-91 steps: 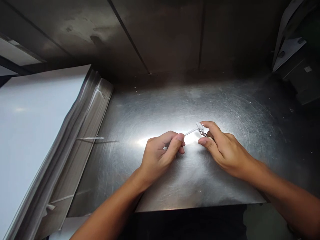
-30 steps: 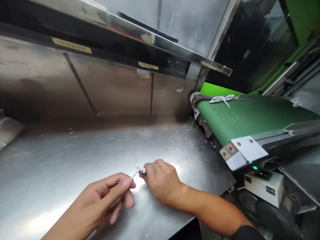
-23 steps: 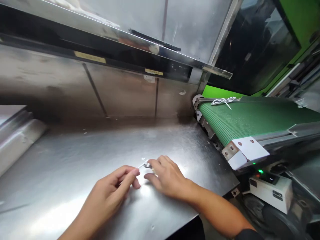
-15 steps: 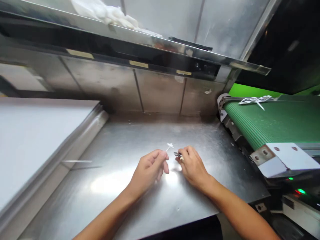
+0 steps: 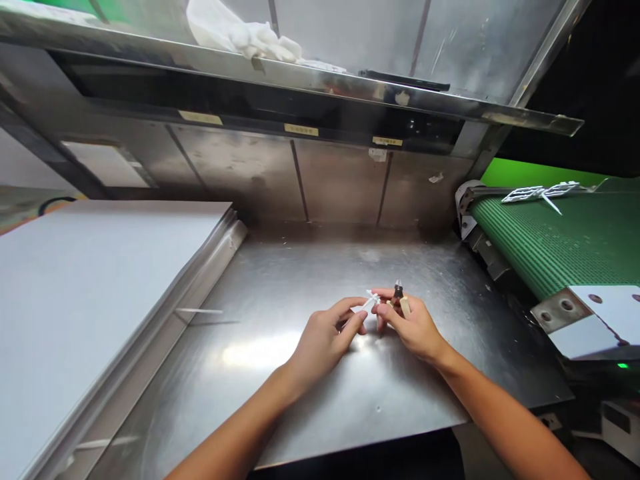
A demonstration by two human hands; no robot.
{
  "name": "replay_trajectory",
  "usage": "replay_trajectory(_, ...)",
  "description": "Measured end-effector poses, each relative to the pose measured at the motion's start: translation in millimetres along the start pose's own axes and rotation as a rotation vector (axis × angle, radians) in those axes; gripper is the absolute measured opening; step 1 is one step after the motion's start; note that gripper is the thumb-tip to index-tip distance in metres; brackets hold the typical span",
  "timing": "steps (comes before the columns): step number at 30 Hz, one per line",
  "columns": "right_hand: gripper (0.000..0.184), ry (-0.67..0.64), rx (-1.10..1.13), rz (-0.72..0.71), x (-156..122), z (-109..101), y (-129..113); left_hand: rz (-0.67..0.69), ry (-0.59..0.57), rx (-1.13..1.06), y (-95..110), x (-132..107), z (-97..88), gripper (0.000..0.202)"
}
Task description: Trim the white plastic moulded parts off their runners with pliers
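My left hand (image 5: 327,340) pinches a small white branched plastic piece (image 5: 372,300) between thumb and fingers, above the metal table. My right hand (image 5: 423,330) is closed round a pair of nippers (image 5: 399,289) with cream handles and a dark head, the jaws pointing up and away from me. The thumb and forefinger of that same hand also meet the far end of the white piece. Fingers hide part of the piece and much of the nippers' handles.
A large white-topped slab (image 5: 115,267) borders the metal table (image 5: 310,267) on the left. At the right runs a green conveyor belt (image 5: 565,240) bearing a white plastic frame (image 5: 543,192). Crossing the back is a metal shelf (image 5: 320,80) with a white cloth (image 5: 245,33) on it.
The nippers have turned in my right hand, from pointing left to pointing up. My right thumb and forefinger have come onto the white piece. The whole view has shifted slightly.
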State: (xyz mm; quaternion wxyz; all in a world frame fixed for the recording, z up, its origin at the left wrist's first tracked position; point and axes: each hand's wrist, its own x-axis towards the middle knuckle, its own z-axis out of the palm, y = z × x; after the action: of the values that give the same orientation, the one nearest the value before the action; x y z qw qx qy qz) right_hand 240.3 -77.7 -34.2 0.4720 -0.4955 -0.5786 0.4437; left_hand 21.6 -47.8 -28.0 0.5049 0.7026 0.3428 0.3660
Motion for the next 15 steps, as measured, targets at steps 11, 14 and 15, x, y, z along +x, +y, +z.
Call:
replay_trajectory(11, 0.054, -0.010, 0.108, 0.019, 0, 1, 0, -0.015, 0.052, 0.132, -14, 1, -1.1, 0.034)
replay_trajectory(14, 0.049, 0.048, 0.082, -0.001, 4, 7, 3, 0.008, 0.070, 0.215, -21, 3, -2.0, 0.036)
replay_trajectory(15, 0.050, 0.065, 0.058, -0.016, 6, 9, 2, 0.012, 0.082, 0.230, -24, 4, -3.1, 0.039)
